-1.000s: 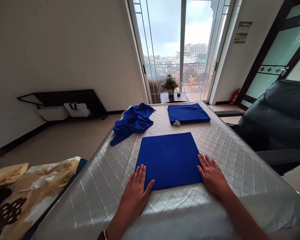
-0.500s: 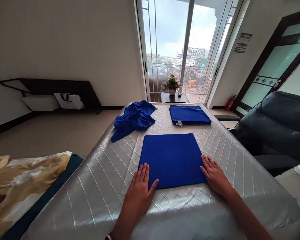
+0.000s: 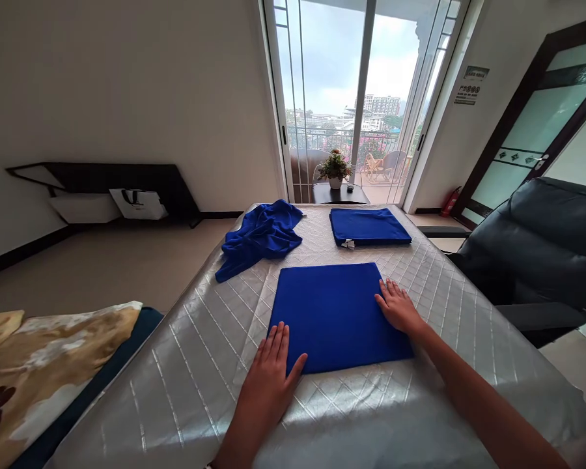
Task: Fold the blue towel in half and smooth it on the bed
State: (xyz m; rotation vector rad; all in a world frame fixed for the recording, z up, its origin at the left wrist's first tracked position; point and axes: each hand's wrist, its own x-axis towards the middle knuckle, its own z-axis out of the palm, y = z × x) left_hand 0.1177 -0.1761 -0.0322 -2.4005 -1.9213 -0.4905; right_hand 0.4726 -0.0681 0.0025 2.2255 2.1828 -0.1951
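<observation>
In front of me a folded blue cloth (image 3: pixel 334 316) lies flat as a neat rectangle on the silver quilted table cover (image 3: pixel 200 352). My left hand (image 3: pixel 268 365) rests flat at its near left corner, thumb spread away from the fingers. On the right edge, toward the far corner, my right hand (image 3: pixel 398 305) lies with fingers stretched out. Both hands are open and grip nothing. Farther back on the right sits a folded blue stack (image 3: pixel 368 227) with a white tag at its near edge. A crumpled blue cloth (image 3: pixel 264 236) lies at the far left.
Beyond the far edge a potted plant (image 3: pixel 335 169) stands on a small dark table (image 3: pixel 322 193) before the sliding glass door. A black leather chair (image 3: pixel 557 241) is close on the right. At lower left lies a patterned brown blanket (image 3: pixel 53 371).
My right hand has slid away from me along the cloth's right edge, toward the far corner. My left hand stays at the near left corner. The view has shifted slightly.
</observation>
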